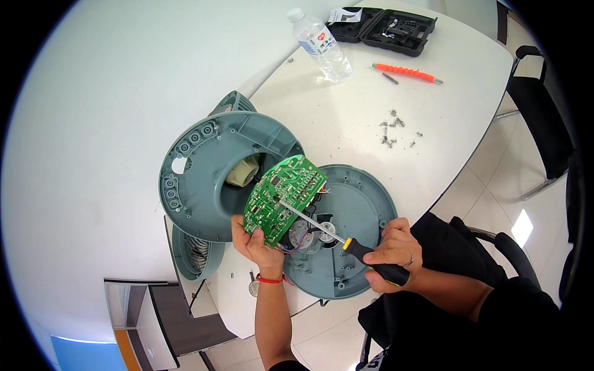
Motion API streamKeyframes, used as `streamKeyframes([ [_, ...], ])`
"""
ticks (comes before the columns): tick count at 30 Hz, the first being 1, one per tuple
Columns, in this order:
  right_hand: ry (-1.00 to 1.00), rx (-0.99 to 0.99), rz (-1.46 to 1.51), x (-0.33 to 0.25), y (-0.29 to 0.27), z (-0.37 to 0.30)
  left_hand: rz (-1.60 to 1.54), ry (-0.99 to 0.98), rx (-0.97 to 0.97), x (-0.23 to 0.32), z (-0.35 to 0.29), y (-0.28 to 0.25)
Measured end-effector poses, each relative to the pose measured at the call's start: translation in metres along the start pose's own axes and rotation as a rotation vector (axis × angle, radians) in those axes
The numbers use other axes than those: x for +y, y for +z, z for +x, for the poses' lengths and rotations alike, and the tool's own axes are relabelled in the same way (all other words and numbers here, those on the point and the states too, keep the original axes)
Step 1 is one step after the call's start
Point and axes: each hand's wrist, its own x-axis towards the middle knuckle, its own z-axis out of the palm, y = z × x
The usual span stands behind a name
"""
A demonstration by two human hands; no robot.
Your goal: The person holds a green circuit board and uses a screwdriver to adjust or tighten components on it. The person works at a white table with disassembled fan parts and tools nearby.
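My left hand (257,248) is closed on the lower edge of a green circuit board (291,182), thumb on its component side. In my right hand (396,253) is a screwdriver (356,248) with a black and yellow handle; its metal tip meets the board's face near the middle. Red and blue wires run from the board's lower edge. Beneath it lies a round grey-green plastic base (365,198) with a motor-like round part (302,236) at its centre. A larger grey-green housing (201,213) with a central opening leans at the left, partly behind the board.
Several loose screws (388,133) lie to the right on the white table (334,123). Farther back are an orange flexible shaft (408,73), a small bit (390,78), a water bottle (322,46) and an opened black tool case (396,31). Black chairs (535,123) stand beyond the right edge.
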Motion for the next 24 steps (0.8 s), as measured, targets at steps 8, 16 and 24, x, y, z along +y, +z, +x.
streamKeyframes([
  [8, 0.001, -0.001, -0.010, 0.0006, 0.0001, -0.0010, 0.010, 0.006, 0.003, 0.0009, 0.0004, 0.0007],
  [16, 0.022, -0.030, -0.023, -0.0013, -0.0008, 0.0005, 0.000, -0.001, 0.005, 0.0008, 0.0001, 0.0004],
  [24, 0.037, -0.049, -0.043, -0.0028, -0.0016, 0.0022, 0.044, 0.058, 0.009, 0.0085, -0.0012, 0.0083],
])
